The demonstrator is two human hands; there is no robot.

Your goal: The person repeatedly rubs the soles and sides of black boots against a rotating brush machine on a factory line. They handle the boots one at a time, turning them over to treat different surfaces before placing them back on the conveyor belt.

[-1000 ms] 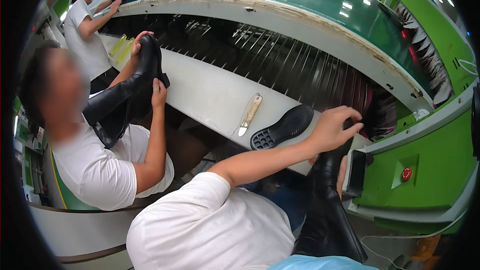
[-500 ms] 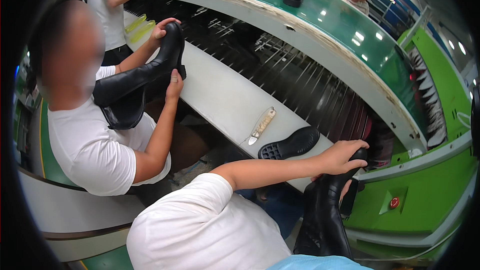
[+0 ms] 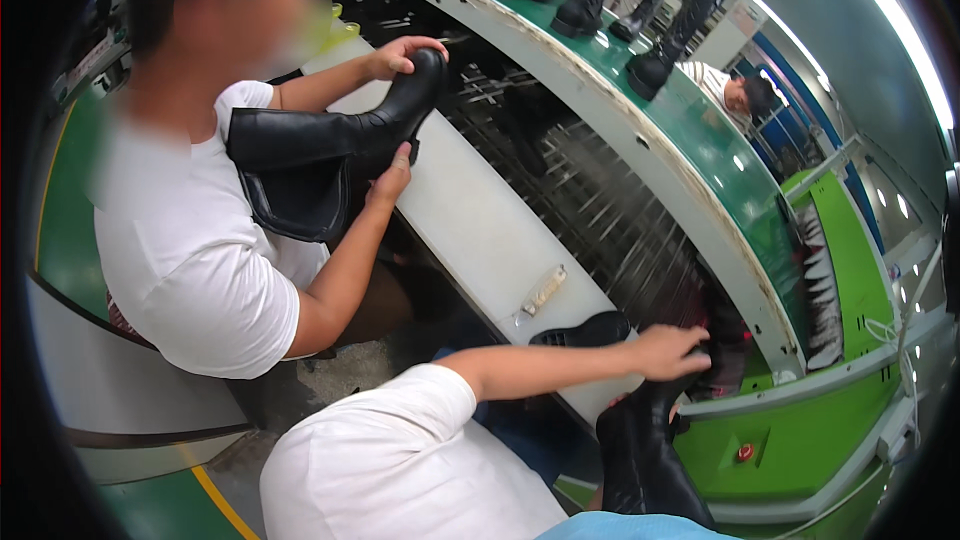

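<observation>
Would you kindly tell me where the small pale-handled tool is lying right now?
In the head view the pale-handled tool lies on the white bench, right of centre, just above the loose black sole and left of the metal rack.

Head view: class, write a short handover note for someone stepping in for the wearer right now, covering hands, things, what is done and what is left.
Left hand: fingers curled over the foot of a tall black boot standing at the edge of the white bench.
Right hand: not in view.
On the bench beside the left hand: a loose black sole and a pale-handled tool.
A co-worker on the left holds a second black boot in both hands.
Done: the boot is in hand.
Left: the sole and tool lie untouched.
</observation>
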